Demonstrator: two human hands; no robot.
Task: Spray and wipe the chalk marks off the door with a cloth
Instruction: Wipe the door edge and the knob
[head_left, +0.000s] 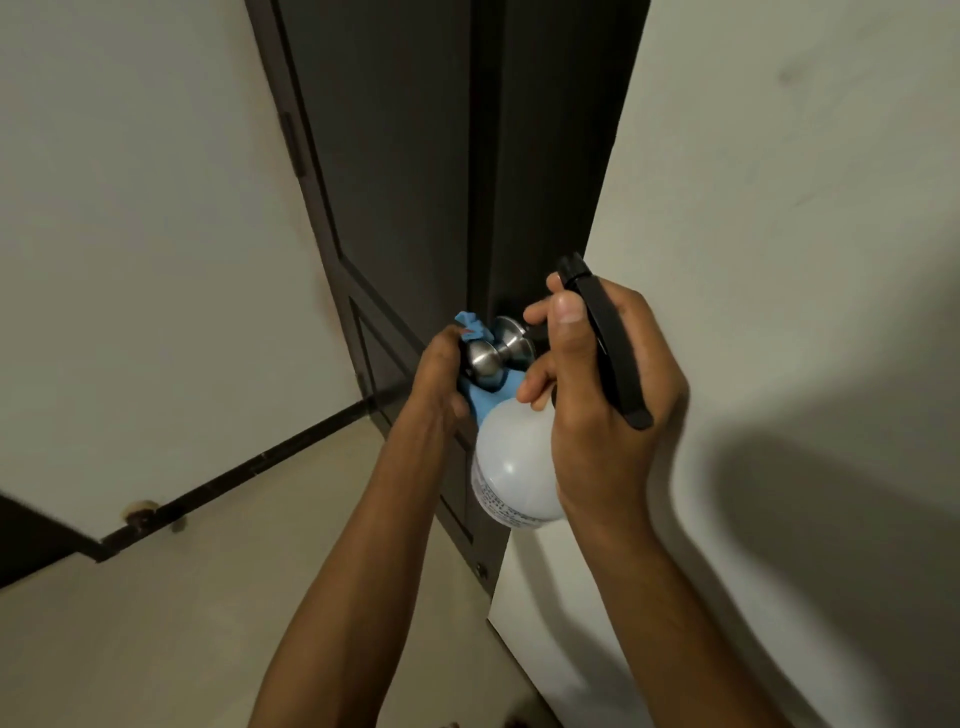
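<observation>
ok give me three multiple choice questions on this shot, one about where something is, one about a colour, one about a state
1. Where is the cloth?
A. draped over the spray bottle
B. bunched in the left hand at the door knob
C. lying on the floor

2. What colour is the cloth?
A. blue
B. yellow
C. red

3. What is the right hand doing?
A. hanging open at the side
B. pressing flat on the wall
C. gripping the spray bottle

Answers:
1 B, the left hand holds it against the metal door knob on the dark door.
2 A, light blue shows above and below the knob.
3 C, its fingers curl round the neck of the white spray bottle with the black head.
</observation>
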